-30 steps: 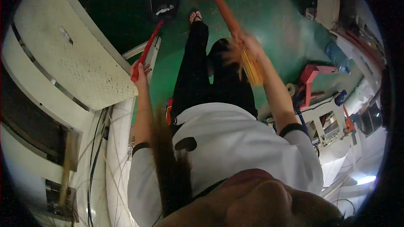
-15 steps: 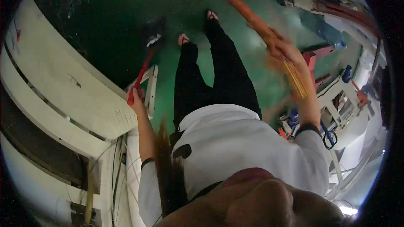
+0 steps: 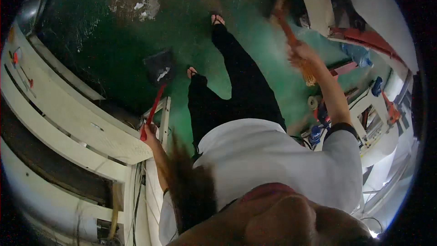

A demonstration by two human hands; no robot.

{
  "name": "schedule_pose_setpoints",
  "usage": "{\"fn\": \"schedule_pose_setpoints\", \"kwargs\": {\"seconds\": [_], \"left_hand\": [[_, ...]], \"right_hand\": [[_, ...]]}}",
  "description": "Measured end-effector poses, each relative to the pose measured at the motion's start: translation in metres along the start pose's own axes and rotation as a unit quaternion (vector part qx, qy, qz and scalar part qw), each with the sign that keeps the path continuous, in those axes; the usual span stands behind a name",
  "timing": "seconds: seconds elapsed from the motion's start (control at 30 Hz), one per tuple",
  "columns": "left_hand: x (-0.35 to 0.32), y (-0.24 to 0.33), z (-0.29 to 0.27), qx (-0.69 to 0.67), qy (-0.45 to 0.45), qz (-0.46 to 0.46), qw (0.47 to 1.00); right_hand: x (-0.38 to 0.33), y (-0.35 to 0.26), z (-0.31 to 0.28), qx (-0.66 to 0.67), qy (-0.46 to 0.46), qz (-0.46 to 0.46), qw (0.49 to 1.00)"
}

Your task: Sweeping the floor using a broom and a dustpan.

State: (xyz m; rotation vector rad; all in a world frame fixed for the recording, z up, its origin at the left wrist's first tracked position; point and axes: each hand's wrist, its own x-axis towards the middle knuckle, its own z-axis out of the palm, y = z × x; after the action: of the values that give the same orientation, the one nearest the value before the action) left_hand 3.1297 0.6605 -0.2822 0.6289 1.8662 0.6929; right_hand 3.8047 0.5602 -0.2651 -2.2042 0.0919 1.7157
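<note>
Left grip [image 3: 150, 132] curled round the red handle [image 3: 156, 105] of the dark dustpan [image 3: 157, 60]; white scrap [image 3: 163, 74] already inside; pale debris [image 3: 144, 1] yet uncollected on the green floor [image 3: 252, 75] beyond; right grip [image 3: 302, 52] wrapped round the blurred orange broom [image 3: 286, 26], well apart from that debris.

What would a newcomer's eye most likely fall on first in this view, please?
Probably the pale scraps on the green floor, near the top edge, left of centre. Next comes the dark dustpan below them, with a white scrap in it and its red handle held in the left fingers. Over to the right, the right fingers grip a motion-blurred orange-brown broom.
</note>
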Motion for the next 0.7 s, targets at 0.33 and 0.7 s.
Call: {"fn": "schedule_pose_setpoints", "kwargs": {"seconds": [0.33,0.7], "left_hand": [[-0.005,0.066,0.113,-0.02,0.042,-0.01,0.999],[0.097,0.099,0.096,0.034,-0.065,-0.126,0.989]], "right_hand": [[-0.023,-0.137,0.018,-0.008,-0.123,-0.052,0.991],[-0.249,-0.148,-0.024,-0.302,0.197,-0.161,0.919]]}}
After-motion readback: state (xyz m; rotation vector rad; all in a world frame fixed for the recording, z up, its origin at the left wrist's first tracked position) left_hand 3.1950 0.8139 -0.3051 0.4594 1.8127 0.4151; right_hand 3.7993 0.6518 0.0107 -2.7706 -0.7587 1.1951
